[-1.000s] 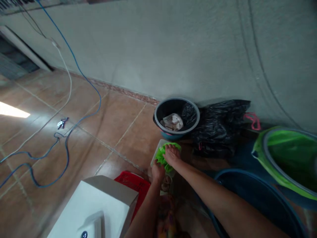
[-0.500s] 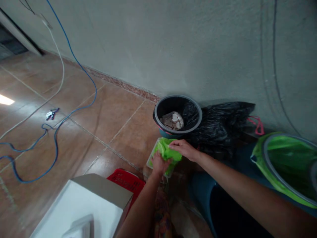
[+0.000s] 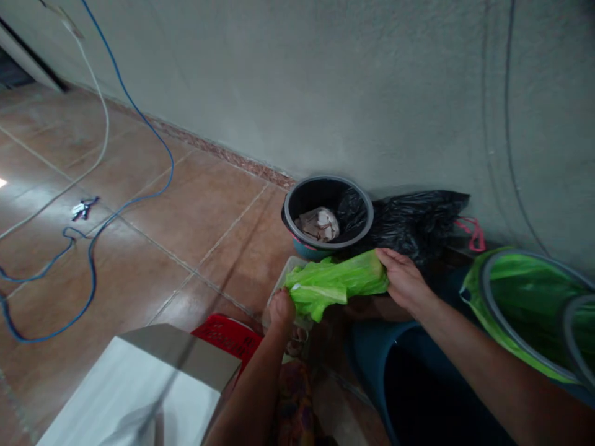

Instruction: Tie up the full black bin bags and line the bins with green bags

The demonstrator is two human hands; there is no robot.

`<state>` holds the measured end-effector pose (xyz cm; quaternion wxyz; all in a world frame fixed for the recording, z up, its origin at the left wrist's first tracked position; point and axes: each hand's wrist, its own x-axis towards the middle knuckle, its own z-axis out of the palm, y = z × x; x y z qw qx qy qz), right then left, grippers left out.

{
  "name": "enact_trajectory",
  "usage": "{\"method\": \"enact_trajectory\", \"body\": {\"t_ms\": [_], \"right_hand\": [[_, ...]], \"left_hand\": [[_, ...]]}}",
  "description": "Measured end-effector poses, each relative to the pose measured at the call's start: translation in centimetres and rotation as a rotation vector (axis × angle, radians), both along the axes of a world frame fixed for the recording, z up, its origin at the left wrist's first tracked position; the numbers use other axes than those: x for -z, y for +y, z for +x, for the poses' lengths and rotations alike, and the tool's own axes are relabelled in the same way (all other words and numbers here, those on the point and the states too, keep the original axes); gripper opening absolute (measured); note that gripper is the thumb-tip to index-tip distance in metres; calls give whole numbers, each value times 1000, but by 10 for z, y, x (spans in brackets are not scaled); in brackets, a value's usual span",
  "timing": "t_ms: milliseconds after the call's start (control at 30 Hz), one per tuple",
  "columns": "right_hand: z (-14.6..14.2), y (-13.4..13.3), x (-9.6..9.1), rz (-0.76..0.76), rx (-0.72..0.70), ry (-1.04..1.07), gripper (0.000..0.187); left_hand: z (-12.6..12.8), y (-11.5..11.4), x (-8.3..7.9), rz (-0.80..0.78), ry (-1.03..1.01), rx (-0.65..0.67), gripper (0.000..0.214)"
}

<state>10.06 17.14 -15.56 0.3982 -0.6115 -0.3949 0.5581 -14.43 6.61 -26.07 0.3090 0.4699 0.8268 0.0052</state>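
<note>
On the far left, a thin blue cable and a white cable run across the floor of brown glazed tiles, and a small shiny object lies on the tiles between them. Nearer to me stand a white box with a grey side and, just beside it, a red plastic basket.

My left hand is at the left end of a crumpled, bright green plastic bag. Its fingers are curled closed and clamp this end. The bag is held up between my two hands, over a pale translucent plastic tray. Below my left arm I see a cloth with many colours.

Behind the bag stands a round black bucket with crumpled pale paper inside, against the grey plastered wall. My right hand is at the other end of the bag. Its fingers are together over this end; the thumb is hidden, so I cannot be fully sure how firm the grip is.

To the right lie a black plastic bag with a pink strap, a dark blue tub and a round bin with lime-green lining.
</note>
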Motion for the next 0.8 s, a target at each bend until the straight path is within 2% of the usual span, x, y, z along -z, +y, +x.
{"method": "enact_trajectory", "body": {"t_ms": [100, 200, 300, 367, 400, 467, 533, 600, 633, 700, 767, 800], "right_hand": [[3, -8, 8, -126, -65, -36, 42], [-6, -16, 27, -153, -145, -208, 47], [-25, -17, 41, -196, -229, -373, 57], [-39, -19, 36, -149, -294, -486, 60], [-45, -21, 28, -61, -319, -546, 61], [-57, -32, 3, 228, -339, -635, 64], [-68, -49, -26, 510, -362, -600, 60], [-77, -67, -49, 652, -407, -577, 61], [-79, -74, -56, 663, -449, -583, 67], [-75, -84, -62, 571, -544, -593, 70], [-57, -88, -63, 388, -619, -539, 56], [-42, -90, -64, 293, -627, -481, 44]], "left_hand": [[-7, 0, -3, 100, -134, -193, 35], [-23, -7, -7, 384, -391, -485, 20], [-39, -15, -16, 645, -544, -706, 20], [-44, -19, -24, 675, -560, -762, 22], [-44, -19, -29, 666, -555, -769, 23], [-40, -20, -40, 639, -547, -725, 21], [-30, -19, -58, 647, -560, -635, 16], [-18, -19, -84, 674, -634, -533, 14], [-13, -20, -99, 684, -728, -473, 16], [-4, -24, -129, 591, -977, -309, 23], [-3, -28, -150, 440, -1248, -138, 30], [-5, -28, -154, 371, -1352, -72, 37]]}}
